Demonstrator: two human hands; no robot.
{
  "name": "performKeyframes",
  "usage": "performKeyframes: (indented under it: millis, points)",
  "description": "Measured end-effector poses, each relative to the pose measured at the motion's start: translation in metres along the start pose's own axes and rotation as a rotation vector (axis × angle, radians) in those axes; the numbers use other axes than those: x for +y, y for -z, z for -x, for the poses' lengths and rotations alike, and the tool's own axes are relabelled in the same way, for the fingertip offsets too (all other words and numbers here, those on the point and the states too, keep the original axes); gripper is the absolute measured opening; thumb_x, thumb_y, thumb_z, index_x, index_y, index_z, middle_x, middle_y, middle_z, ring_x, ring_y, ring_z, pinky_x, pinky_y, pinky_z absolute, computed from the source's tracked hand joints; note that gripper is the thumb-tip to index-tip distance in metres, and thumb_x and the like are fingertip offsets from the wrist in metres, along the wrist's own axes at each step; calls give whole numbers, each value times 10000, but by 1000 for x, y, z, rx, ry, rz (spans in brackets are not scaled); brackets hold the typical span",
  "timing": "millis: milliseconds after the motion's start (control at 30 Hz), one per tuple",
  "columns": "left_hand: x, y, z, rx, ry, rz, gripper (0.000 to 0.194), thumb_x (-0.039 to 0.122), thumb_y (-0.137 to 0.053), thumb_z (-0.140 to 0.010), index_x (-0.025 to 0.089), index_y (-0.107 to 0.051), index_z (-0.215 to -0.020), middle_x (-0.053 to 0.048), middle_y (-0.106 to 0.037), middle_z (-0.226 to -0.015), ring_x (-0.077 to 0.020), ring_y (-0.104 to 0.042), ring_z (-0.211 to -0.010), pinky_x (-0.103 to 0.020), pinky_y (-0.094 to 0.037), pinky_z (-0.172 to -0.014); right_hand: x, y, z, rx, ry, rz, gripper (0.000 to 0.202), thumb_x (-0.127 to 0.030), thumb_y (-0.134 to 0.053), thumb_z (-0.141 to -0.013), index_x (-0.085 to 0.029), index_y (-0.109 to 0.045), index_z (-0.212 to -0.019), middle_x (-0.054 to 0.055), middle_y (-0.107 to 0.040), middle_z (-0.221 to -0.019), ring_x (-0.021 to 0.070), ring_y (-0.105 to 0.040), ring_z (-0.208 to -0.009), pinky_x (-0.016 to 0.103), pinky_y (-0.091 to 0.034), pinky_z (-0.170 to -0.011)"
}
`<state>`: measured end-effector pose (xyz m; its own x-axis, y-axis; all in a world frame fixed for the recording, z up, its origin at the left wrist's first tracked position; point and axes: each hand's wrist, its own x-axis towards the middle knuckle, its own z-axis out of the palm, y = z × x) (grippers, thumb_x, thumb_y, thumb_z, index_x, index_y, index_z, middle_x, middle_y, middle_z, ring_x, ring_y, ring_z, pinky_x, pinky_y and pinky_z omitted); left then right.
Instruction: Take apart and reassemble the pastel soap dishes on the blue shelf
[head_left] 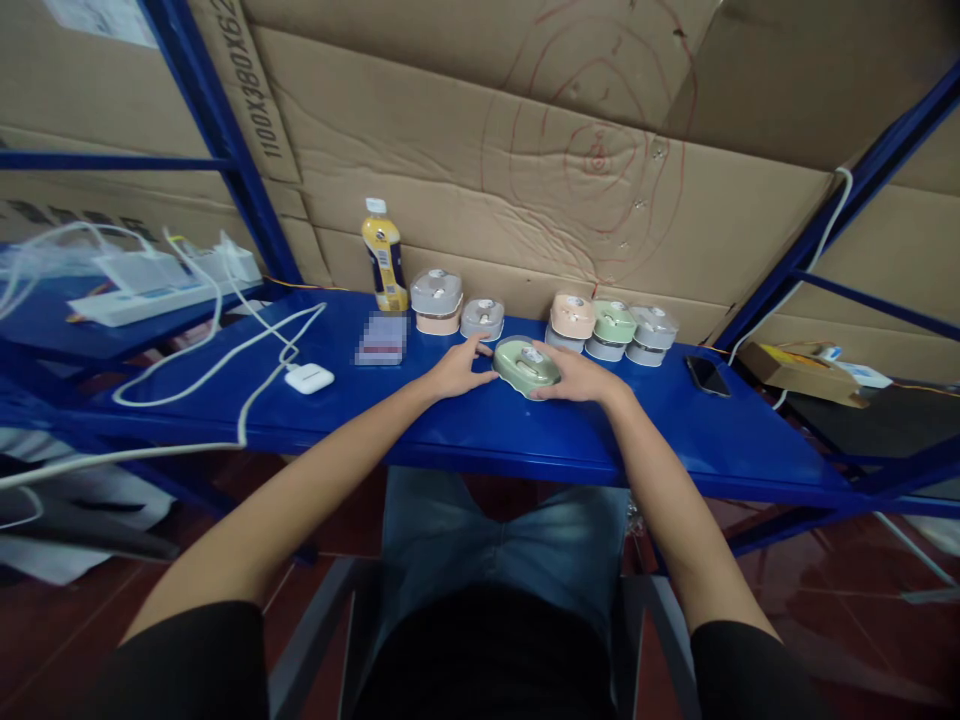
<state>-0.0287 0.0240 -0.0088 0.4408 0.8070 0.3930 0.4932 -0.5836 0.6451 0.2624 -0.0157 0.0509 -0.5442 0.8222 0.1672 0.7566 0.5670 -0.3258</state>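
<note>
At the middle of the table (480,430), close to its near edge, I am seeing the green box (526,368) resting between the two hands. I am curving the right hand (576,376) around the right end of the box, with the fingers along its far side and the thumb along its near side, so this hand is partly closed and is having hold of it. I am holding the left hand (456,370) half open at the other end, its thumb and forefinger parted and pointing towards the box; I cannot tell whether the thumb tip is touching it or stopping just beside it.

Behind the left hand, I am viewing a single grey box (482,318), and next to it a grey-topped stack (437,300) with a pink box underneath. Behind the right hand, three more stacks are standing side by side: one pink-topped (572,318), one green-topped (614,328) and one grey-topped (652,335), each with a greyish box below.

Towards the left, a yellow bottle (385,262) is standing upright by the cardboard (450,130), and a pixelated item (381,338) is lying in front of it. Farther left, a white case (309,378) is lying beside a looping white cable (217,350). Over on the right, a dark phone (707,375) is lying flat.
</note>
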Motion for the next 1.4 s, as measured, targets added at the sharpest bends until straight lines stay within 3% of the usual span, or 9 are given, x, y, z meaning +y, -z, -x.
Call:
performKeyframes:
  millis: [233, 433, 567, 667, 800, 1000, 1133, 1233, 1400]
  points:
    - [10, 5, -23, 209, -92, -379, 589, 280, -612, -944, 123, -564, -1509, -250, -610, -1534, -430, -546, -1484, -613, -420, -1273, -19, -16, -9, 77, -277, 273, 1052, -793, -703, -925, -160, -425, -1717, 282, -758, -1339, 477, -763, -1170, 548, -594, -973]
    - [6, 3, -55, 198, -38, -478, 695, 274, -677, -863, 186, -583, -1546, -209, -554, -1632, -472, -398, -1577, -668, -313, -1303, -25, -27, -27, 121, -322, 328, 793, -590, -526, -1091, -108, -383, -1703, 309, -794, -1266, 469, -782, -1157, 555, -602, -974]
    - [12, 4, -45, 185, 16, -497, 592, 304, -677, -896, 182, -645, -1475, -225, -605, -1549, -490, -458, -1507, -669, -341, -1266, -33, -26, -33, 195, -406, 361, 653, -345, -453, -1107, -89, -380, -1704, 304, -805, -1225, 474, -789, -1127, 597, -593, -975]
    - [29, 5, -31, 237, 72, -518, 476, 368, -649, -960, 124, -693, -1367, -275, -623, -1425, -516, -517, -1428, -660, -382, -1221, -41, -27, -28, 216, -373, 363, 561, -359, -499, -1083, -123, -550, -1590, 285, -804, -1256, 466, -784, -1129, 577, -596, -974]
    - [52, -1, -21, 330, 169, -582, 551, 494, -701, -963, 90, -676, -1337, -329, -577, -1413, -593, -536, -1363, -720, -443, -1115, -46, -27, -21, 179, -302, 342, 421, -408, -504, -1088, -180, -725, -1364, 243, -807, -1287, 450, -770, -1157, 550, -594, -975]
    - [57, 3, -7, 160, 312, -593, 646, 445, -808, -893, 158, -629, -1443, -315, -553, -1495, -607, -588, -1343, -714, -542, -1012, -37, -21, -16, 262, -260, 241, 339, -409, -583, -1074, -177, -766, -1240, 182, -829, -1166, 385, -779, -1095, 506, -615, -953]
    - [47, 13, 9, -13, -11, -411, 745, 468, -853, -821, 232, -599, -1480, -196, -588, -1517, -463, -629, -1387, -586, -557, -1126, -24, -18, -11, 371, 24, 73, 688, -589, -834, -913, -176, -683, -1443, 195, -703, -1461, 380, -666, -1386, 531, -538, -1200]
    - [38, 12, 10, -94, -227, -154, 892, 512, -929, -728, 237, -570, -1496, -155, -632, -1532, -406, -635, -1415, -536, -519, -1213, -19, -21, -10, 260, 160, -20, 1080, -715, -943, -733, -217, -561, -1613, 193, -567, -1654, 418, -543, -1546, 585, -465, -1287]
    - [25, -1, 4, -108, -201, 74, 1093, 519, -963, -684, 207, -436, -1588, -190, -700, -1477, -408, -691, -1373, -559, -541, -1181, -21, -27, -12, 150, 95, -39, 1093, -746, -925, -726, -225, -573, -1620, 199, -638, -1599, 460, -611, -1473, 626, -524, -1210]
